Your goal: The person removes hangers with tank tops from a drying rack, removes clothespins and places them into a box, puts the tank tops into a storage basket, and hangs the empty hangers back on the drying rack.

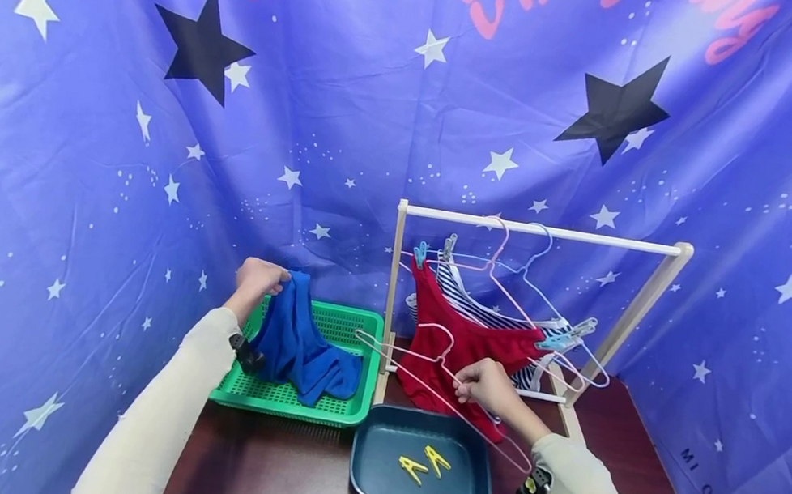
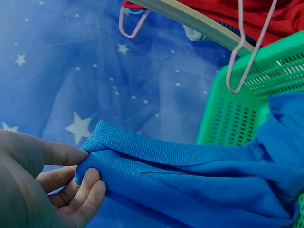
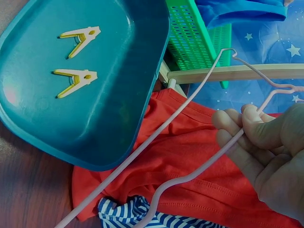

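Note:
My left hand pinches the ribbed edge of a blue garment between thumb and fingers. The garment's lower part lies in a green perforated basket; the left wrist view shows the pinched band up close. In my right hand is a pink clothes hanger, held by one sloping arm, its hook pointing up. The hanger's far tip hangs over the basket's edge. Behind the right hand, a red garment hangs clipped to another pink hanger on a rack.
The wooden rack also bears a striped garment on a blue hanger, with clothespins at its ends. In front, a dark blue tray holds two yellow clothespins. A starry curtain surrounds the brown table.

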Action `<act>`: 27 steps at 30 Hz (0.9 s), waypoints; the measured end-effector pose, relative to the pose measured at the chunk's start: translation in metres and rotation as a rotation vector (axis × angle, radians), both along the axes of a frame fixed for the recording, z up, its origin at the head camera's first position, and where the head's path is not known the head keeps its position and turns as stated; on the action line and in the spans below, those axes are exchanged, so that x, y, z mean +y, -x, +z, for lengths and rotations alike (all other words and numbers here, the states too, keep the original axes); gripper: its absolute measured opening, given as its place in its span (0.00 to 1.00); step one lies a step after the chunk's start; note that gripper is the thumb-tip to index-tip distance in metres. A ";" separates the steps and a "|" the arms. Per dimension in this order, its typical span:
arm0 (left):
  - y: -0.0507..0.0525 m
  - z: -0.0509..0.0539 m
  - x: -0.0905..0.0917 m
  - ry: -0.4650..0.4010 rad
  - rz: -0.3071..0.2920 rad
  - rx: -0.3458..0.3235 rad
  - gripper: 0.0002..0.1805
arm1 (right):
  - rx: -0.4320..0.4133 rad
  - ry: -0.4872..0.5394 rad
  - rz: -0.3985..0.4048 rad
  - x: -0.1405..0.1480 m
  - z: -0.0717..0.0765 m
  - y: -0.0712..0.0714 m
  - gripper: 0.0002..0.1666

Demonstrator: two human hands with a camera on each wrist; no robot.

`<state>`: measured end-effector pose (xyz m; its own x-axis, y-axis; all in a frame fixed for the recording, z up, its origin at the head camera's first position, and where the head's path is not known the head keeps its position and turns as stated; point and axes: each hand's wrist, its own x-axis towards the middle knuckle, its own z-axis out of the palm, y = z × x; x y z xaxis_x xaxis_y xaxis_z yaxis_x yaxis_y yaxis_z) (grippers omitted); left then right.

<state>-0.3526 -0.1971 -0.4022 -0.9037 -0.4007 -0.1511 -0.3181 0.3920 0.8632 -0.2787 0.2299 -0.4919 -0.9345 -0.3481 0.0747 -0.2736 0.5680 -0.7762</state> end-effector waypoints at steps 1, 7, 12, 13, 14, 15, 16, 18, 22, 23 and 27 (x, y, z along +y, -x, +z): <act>0.001 -0.003 0.001 0.002 -0.004 -0.009 0.17 | 0.002 -0.007 -0.004 0.000 0.000 0.001 0.08; 0.001 -0.018 0.006 0.034 -0.011 -0.064 0.18 | 0.019 -0.028 0.000 -0.001 0.001 0.008 0.09; -0.001 -0.032 0.007 0.054 -0.014 -0.094 0.17 | 0.027 -0.055 0.008 -0.005 0.003 0.015 0.08; -0.001 -0.035 0.007 0.049 -0.021 -0.103 0.17 | 0.023 -0.058 0.006 -0.006 0.003 0.016 0.08; -0.001 -0.038 0.007 0.047 -0.030 -0.111 0.18 | 0.020 -0.058 0.005 -0.007 0.004 0.017 0.08; -0.001 -0.041 0.007 0.048 -0.037 -0.121 0.18 | 0.019 -0.059 0.007 -0.008 0.004 0.018 0.09; -0.001 -0.044 0.008 0.043 -0.043 -0.132 0.19 | 0.018 -0.057 0.009 -0.009 0.004 0.018 0.09; 0.000 -0.049 0.008 0.054 -0.055 -0.151 0.20 | 0.011 -0.056 0.006 -0.011 0.004 0.020 0.10; 0.001 -0.059 0.008 0.081 -0.056 -0.177 0.20 | 0.002 -0.067 0.005 -0.014 0.005 0.022 0.10; 0.001 -0.061 0.008 0.097 -0.058 -0.181 0.20 | -0.001 -0.071 0.003 -0.015 0.005 0.022 0.10; -0.001 -0.069 0.006 0.107 -0.054 -0.185 0.15 | 0.003 -0.069 0.010 -0.017 0.005 0.022 0.09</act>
